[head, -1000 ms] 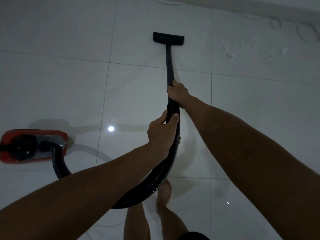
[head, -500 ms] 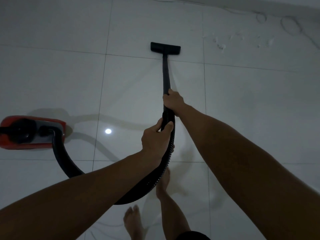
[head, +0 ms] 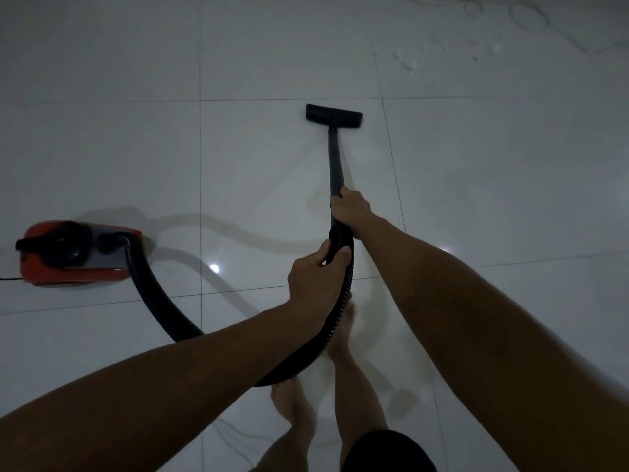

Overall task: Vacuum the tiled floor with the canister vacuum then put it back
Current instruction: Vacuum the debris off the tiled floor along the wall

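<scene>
Both hands clamped: right hand [head: 350, 209] on wand [head: 335, 158], left hand [head: 315, 277] on hose [head: 163, 301]; wand points fwd, nozzle [head: 334, 114] crosswise.

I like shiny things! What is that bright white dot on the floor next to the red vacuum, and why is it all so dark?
In the head view the room is dim; the dot is a lamp's glare on the glossy tiled floor; soft shadows trail the canister vacuum and hose; the wide lens bends the grout lines.
</scene>
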